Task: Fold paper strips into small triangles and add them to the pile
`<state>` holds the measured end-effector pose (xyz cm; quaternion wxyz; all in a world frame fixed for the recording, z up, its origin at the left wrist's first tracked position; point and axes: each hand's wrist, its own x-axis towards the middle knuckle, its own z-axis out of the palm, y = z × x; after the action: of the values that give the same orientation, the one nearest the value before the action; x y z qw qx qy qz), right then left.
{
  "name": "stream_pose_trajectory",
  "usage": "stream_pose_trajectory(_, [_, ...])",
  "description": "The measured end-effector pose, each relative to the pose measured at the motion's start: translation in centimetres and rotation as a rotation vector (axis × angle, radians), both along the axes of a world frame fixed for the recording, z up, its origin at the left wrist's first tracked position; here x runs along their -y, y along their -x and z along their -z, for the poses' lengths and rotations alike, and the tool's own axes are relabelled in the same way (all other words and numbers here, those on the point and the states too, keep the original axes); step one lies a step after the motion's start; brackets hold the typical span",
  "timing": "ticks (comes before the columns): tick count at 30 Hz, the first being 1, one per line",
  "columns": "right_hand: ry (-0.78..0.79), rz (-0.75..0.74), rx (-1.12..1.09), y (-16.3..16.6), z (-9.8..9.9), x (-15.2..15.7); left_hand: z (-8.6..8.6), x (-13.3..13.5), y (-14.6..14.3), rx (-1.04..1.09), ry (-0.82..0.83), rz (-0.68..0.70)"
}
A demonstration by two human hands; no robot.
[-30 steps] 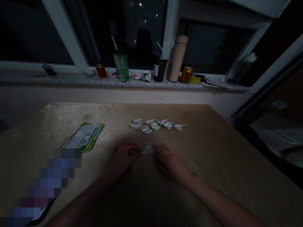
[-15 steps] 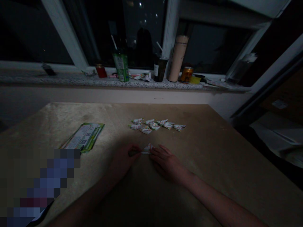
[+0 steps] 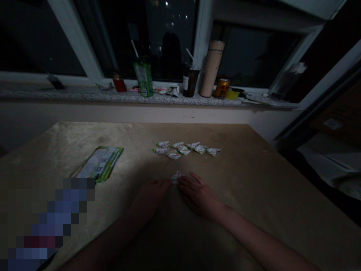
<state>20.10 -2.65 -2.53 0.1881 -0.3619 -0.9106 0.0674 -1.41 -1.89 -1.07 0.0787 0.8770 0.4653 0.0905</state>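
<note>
My right hand, fingers extended, on folded printed triangle; my left hand at its corner, pinch unclear.

Left forearm and right forearm are slanting inward from the bottom edge; near centre, left hand is keeping low, right hand is lying palm-down, fingers pointing upper left.

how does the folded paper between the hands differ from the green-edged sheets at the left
The folded paper is small and comes to a point, while the green-edged sheets are larger and long. The folded paper has the left hand at its edge and the right hand partly over it; the green-edged sheets lie apart from both. Both are on the table and show pale printed faces.
</note>
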Motion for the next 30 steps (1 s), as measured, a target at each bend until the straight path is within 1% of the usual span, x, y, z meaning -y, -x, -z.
stream_pose_trajectory(3, [-0.01, 0.005, -0.001, 0.0, 0.0, 0.1, -0.2, 0.4, -0.6, -0.138, -0.072, 0.063])
stream_pose_trajectory(8, [-0.037, 0.005, 0.016, 0.1, 0.5, 0.0, -0.2, 1.4, -2.4, -0.232, -0.138, 0.063])
stream_pose_trajectory(12, [-0.055, 0.004, 0.015, 0.2, 1.0, -0.1, -0.4, 2.4, -3.2, -0.193, -0.129, 0.101])
stream_pose_trajectory(16, [-0.047, 0.012, 0.004, 0.1, 1.0, -0.1, -0.7, 3.0, -3.2, -0.13, -0.083, 0.096])
stream_pose_trajectory(23, [0.025, 0.033, 0.005, 0.2, 0.0, -0.2, -0.4, 3.4, -2.7, -0.064, -0.076, 0.13])
stream_pose_trajectory(30, [-0.063, 0.001, 0.159, 1.3, -1.0, -1.7, -0.2, 3.4, -2.3, -0.043, -0.065, 0.113])
